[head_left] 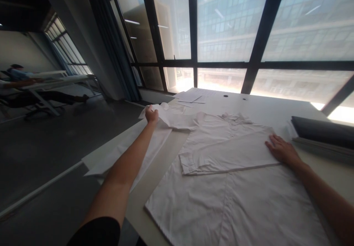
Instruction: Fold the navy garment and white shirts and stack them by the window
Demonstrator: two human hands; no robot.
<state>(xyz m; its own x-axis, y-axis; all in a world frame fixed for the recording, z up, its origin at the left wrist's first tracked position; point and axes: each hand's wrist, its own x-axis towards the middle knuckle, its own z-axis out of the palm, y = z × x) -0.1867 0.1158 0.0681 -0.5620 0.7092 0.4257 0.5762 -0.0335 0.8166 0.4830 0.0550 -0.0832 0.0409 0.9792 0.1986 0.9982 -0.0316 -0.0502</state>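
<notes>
A white long-sleeved shirt (pixel 226 201) lies spread on the white table (pixel 276 107), reaching the bottom edge of the view. With its middle as the dial's centre and twelve toward the windows (pixel 224 24), the gathered collar (pixel 236 118) sits at twelve. One sleeve (pixel 228 153) is folded flat across the chest, its cuff (pixel 188 163) pointing to nine; the other sleeve (pixel 179 121) stretches out toward ten.

At ten, the left hand (pixel 151 115) pinches the fabric at the end of that outstretched sleeve, fingers curled in against the thumb. Between two and three, the right hand (pixel 283 151) rests palm down at the folded sleeve's shoulder end, fingers extended and slightly spread, gripping nothing.

A thin white sheet (pixel 121 155), its material unclear, lies at nine, below the outstretched sleeve and along the table's edge. Loose papers (pixel 190 97) overlap at eleven near the table's far end, and a dark round fitting (pixel 226 96) is set in the tabletop at twelve. Beyond the right hand, between two and three, lies a black-topped stack (pixel 323 132) with paler layers beneath.

Farther off, a dark curtain (pixel 110 43) hangs between ten and eleven, and toward ten a person (pixel 20 72) sits at another table (pixel 80 78), blurred.
</notes>
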